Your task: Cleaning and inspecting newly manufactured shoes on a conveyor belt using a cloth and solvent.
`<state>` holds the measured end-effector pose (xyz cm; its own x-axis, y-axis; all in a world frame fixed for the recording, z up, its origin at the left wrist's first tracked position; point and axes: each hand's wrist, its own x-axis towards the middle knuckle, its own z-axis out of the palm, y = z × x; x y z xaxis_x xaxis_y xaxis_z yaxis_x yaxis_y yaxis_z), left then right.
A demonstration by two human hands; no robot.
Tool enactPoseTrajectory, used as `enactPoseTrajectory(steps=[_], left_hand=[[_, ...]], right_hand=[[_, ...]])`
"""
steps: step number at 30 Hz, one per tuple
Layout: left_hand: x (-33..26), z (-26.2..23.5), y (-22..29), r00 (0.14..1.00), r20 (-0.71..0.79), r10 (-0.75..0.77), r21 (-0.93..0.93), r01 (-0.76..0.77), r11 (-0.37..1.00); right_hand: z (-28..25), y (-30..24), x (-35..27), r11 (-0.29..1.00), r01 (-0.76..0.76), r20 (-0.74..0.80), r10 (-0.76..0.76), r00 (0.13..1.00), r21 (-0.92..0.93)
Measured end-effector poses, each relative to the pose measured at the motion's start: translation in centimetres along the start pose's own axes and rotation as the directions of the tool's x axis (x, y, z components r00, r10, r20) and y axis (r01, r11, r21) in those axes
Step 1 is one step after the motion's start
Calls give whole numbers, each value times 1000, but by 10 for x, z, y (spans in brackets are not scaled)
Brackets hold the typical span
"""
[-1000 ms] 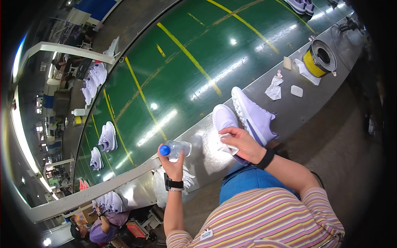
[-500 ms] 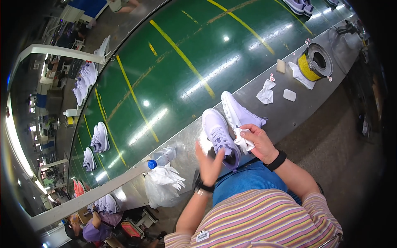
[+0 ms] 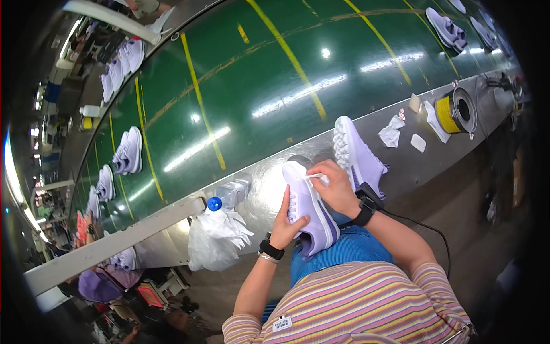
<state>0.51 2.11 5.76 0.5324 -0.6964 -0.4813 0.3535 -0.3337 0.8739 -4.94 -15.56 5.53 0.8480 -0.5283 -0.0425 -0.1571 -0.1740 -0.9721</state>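
Wiping appears under way: the left hand (image 3: 285,229) closes its grip around one shoe (image 3: 310,207) across the near edge of the desk (image 3: 402,166), the right hand (image 3: 338,188) pinches a wipe (image 3: 322,180) at its toe rim, and the second shoe (image 3: 364,156) lies ungripped alongside, perhaps awaiting treatment.

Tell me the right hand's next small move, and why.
Probably slide the small white wipe along the white sole edge of the lavender lace-up shoe: the bare right hand pinches the wipe at or very near that edge by the toe, while the bare left hand holds the shoe, which should steady it.
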Motion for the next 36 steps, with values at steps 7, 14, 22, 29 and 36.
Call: enactPoseTrajectory(steps=[7,14,22,29,36], left_hand=[[-2,-13,-23,998,31,46,2,-46,999],[0,-18,-24,997,63,46,2,-47,999],[1,-18,-20,991,64,115,77,-120,990],[-1,-20,-19,988,58,146,132,-152,979],[0,-18,-22,992,50,116,72,-119,990]], right_hand=[[21,6,-5,959,159,118,-134,984,-236],[25,5,11,920,236,114,-210,971,-312],[21,4,10,933,200,130,-167,977,-299],[18,6,-4,933,195,141,-159,977,-302],[21,5,9,948,151,95,-129,987,-280]])
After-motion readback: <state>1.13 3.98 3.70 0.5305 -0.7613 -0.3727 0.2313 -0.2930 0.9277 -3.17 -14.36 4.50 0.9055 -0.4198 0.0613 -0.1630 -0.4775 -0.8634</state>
